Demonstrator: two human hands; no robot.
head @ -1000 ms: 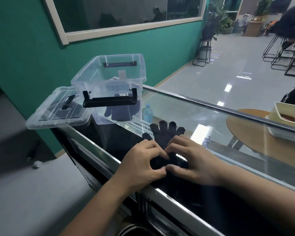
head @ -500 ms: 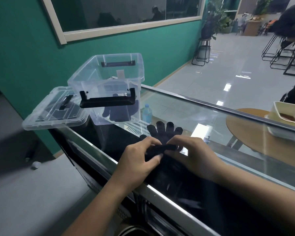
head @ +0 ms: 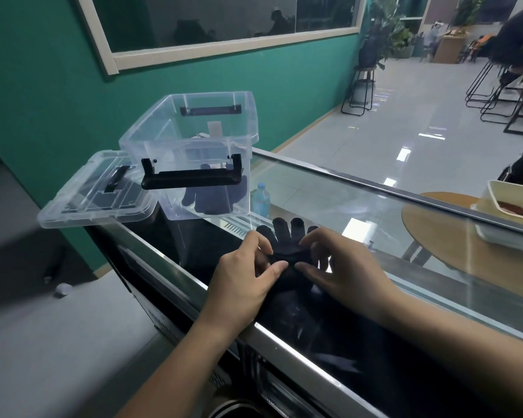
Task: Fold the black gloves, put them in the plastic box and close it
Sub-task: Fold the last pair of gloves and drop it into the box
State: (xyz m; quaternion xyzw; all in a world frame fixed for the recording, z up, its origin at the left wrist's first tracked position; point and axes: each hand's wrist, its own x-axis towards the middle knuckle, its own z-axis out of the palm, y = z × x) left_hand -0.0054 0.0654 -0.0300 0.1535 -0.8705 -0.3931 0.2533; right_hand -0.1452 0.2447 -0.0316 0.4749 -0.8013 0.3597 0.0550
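Hands pinch half-folded black glove.

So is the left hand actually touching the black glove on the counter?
Touching. The head view shows the left hand pinching the folded edge of the black glove between thumb and fingers.

- looks like a café or shop front: a long glass display counter with a metal edge
- round wooden table, black bar stools, potted plants
- glossy tiled floor, teal wall
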